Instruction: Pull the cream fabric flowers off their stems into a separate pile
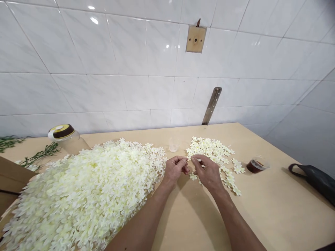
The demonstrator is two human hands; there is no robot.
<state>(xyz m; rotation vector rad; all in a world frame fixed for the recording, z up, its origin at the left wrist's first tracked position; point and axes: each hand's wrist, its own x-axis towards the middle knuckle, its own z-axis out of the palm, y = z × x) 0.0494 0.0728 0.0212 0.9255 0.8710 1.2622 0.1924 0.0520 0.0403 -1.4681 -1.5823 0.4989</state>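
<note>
My left hand (pixel 176 170) is closed in a pinch, thumb against forefinger; whatever is between them is too small to make out. Close beside it, my right hand (pixel 208 172) also pinches, and a small white piece (pixel 199 160) shows at its fingers. The fingertips of both hands nearly meet above the table. A large heap of white artificial flowers (pixel 96 191) fills the table to the left of my left hand. Behind and right of my right hand lies a smaller spread of pale flower heads (pixel 209 148), partly hidden by that hand.
A small clear cup (pixel 173 144) stands behind my hands. At right are a cup of dark liquid (pixel 257 165) and a black strapped pouch (pixel 318 181). A lidded jar (pixel 69 139), green stems (pixel 44 153) and a cardboard box (pixel 15 177) are left. The tiled wall (pixel 136 92) bounds the table (pixel 285 205).
</note>
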